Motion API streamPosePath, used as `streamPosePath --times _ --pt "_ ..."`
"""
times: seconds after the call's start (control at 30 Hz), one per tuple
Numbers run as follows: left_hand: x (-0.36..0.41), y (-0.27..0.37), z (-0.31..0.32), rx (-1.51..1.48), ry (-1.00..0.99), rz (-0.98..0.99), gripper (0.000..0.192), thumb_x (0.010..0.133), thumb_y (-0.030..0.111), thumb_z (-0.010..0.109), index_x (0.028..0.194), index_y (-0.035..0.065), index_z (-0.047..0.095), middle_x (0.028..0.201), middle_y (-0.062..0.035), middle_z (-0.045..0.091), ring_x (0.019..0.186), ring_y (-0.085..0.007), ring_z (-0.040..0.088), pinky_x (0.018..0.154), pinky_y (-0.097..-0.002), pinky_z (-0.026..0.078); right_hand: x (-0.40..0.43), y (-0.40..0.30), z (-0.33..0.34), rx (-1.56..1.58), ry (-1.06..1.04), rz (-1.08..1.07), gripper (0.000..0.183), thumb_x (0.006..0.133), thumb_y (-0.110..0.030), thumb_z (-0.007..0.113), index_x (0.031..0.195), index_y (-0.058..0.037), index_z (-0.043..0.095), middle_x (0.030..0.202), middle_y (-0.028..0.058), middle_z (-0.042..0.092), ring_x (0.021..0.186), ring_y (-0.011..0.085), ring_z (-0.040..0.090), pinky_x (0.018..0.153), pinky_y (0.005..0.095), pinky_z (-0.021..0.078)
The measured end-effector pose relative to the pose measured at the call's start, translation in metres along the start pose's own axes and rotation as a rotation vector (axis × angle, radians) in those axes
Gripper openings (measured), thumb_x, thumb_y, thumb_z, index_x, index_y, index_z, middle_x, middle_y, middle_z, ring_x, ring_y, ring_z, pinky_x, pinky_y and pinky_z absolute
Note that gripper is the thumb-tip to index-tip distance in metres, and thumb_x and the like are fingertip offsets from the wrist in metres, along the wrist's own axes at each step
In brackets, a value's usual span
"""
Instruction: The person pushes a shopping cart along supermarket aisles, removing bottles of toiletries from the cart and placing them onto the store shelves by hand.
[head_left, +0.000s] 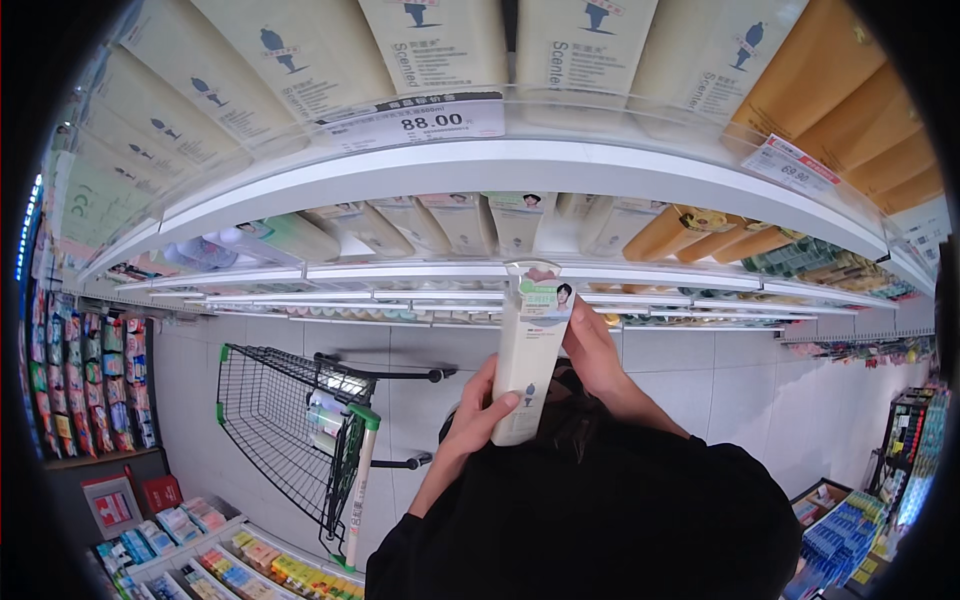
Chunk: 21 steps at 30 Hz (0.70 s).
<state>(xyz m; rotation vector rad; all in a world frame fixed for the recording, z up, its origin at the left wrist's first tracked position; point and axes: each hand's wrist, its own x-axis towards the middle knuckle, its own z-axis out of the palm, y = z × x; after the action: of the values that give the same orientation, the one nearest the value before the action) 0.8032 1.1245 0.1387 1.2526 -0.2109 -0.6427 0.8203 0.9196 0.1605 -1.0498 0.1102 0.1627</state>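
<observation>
A cream-coloured plastic pump bottle (531, 367) with a printed hang tag at its neck is held upright in front of the body, between both hands. My left hand (480, 409) grips its lower left side, the thumb lying across the front face. Around the upper right side, near the tag, is my right hand (596, 345), its fingers partly hidden behind the bottle. Similar cream bottles (517, 225) stand on the shelf just beyond, with orange bottles (667, 234) to their right.
White shelf edges (525, 169) curve close in front, holding price labels (427, 120) and large bottles above. At the left on the tiled floor stands a black wire shopping cart (292, 435) with several packages inside. Display racks (97, 382) line the far left; stacked blue packs (844, 532) sit lower right.
</observation>
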Motion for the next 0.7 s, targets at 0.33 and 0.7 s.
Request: streamPosePath --times 0.33,0.7 --pt "-0.014 0.044 0.011 0.176 0.046 0.21 0.045 0.092 0.012 0.058 0.133 -0.0048 0.05 0.127 -0.0182 0.06 0.113 -0.0243 0.062 0.094 -0.0364 0.049 -0.027 0.014 0.011 0.442 -0.088 0.044 0.081 0.092 -0.065 0.044 0.138 0.0012 0.038 0.118 0.0206 0.057 0.106 0.0315 0.062 0.092 0.0445 0.05" --pt "-0.011 0.037 0.008 -0.009 0.012 0.269 0.033 0.097 0.012 0.052 0.124 -0.0075 0.054 0.116 -0.0183 0.065 0.106 -0.0249 0.065 0.092 -0.0363 0.051 -0.021 0.022 -0.004 0.645 -0.339 0.035 0.092 0.087 -0.074 0.04 0.143 -0.0018 0.037 0.116 0.022 0.058 0.101 0.0332 0.063 0.087 0.0447 0.0512"
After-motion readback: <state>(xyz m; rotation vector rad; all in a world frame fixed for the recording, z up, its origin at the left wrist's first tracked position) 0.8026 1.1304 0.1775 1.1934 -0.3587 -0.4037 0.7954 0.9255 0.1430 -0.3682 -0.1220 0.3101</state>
